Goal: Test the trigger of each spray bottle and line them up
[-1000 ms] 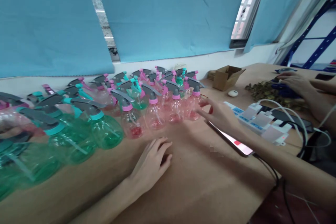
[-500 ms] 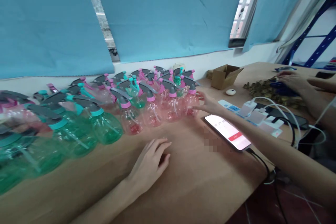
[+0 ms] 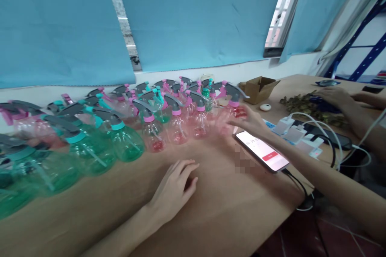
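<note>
My right hand is wrapped round the body of a pink spray bottle with a grey trigger head and pink collar. The bottle leans slightly to the right, and I cannot tell whether its base is off the table. My left hand lies on the wooden table with loosely curved fingers and nothing in it. Left of the held bottle stand other pink spray bottles in a row. Green spray bottles continue the row at the left. Just below my right hand lies a lit phone showing a timer.
Behind stand an open cardboard box and a small white round object. A power strip with white chargers and cables lies at the right. Another person's hand is over a pile of small brownish pieces.
My right hand has closed round the end pink spray bottle and shifted it to the right, away from its neighbours. My left hand stays on the table. The view has turned slightly left.
</note>
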`<state>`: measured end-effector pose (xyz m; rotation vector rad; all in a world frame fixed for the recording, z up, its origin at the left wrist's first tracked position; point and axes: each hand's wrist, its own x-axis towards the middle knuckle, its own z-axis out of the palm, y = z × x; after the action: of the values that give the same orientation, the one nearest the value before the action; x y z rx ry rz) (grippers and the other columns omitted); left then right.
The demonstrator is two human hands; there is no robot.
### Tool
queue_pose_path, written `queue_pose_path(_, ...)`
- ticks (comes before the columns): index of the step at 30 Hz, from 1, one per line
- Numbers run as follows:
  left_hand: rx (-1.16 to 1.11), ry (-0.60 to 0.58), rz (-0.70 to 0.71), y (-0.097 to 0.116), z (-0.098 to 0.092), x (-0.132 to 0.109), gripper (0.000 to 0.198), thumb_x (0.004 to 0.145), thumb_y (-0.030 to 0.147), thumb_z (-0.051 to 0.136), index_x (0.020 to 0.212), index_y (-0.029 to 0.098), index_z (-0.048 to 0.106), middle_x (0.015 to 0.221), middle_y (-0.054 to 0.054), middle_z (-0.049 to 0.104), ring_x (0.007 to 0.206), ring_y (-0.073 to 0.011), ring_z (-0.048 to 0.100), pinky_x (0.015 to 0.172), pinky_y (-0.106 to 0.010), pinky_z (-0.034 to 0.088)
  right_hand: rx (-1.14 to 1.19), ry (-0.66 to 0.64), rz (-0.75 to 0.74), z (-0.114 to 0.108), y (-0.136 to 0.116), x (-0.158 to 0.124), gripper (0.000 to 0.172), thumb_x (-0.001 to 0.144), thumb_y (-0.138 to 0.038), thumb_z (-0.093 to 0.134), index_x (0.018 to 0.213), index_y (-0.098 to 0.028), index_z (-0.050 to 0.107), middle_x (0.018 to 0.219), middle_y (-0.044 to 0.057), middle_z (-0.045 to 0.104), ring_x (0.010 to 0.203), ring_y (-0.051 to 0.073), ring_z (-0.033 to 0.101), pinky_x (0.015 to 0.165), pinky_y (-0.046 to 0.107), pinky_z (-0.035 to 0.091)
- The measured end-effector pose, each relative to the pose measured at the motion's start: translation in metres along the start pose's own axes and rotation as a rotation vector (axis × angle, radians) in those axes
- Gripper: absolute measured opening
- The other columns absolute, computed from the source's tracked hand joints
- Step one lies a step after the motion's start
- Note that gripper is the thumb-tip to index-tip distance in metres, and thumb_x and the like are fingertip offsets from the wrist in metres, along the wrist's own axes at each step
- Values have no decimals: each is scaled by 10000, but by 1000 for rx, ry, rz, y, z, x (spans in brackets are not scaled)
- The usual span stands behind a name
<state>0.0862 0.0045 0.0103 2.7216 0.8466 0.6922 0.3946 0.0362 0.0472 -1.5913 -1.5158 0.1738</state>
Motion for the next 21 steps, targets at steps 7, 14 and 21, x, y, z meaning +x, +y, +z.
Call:
queue_pose_path(7, -114, 38, -174, 7, -9, -8, 526, 798, 315, 589, 1263, 239, 355, 1257, -70, 473, 1151, -262, 446, 946, -446, 379, 191, -249, -78, 4, -67, -78, 526, 653, -378, 707, 1115, -236, 499, 1067, 57, 614, 958, 229, 592, 838, 395, 478)
queue_pose_path(14, -214, 69, -322, 10, -18, -25, 727, 698, 419, 678, 1283, 200, 309, 1275, -121, 457, 1152, -306, 437, 917, -481, 381, 137, -325, -131, 49, -111, -103, 634, 617, -523, 687, 1141, -249, 456, 1069, 70, 618, 957, 275, 594, 818, 463, 464)
queue_pose_path(21, -223, 95, -364, -4, -32, -40, 611, 709, 414, 676, 1216, 221, 396, 1225, -79, 501, 1126, -287, 448, 917, -466, 373, 98, -386, -167, 56, -133, -90, 602, 575, -549, 699, 1062, -246, 515, 977, 61, 636, 902, 284, 602, 751, 469, 480)
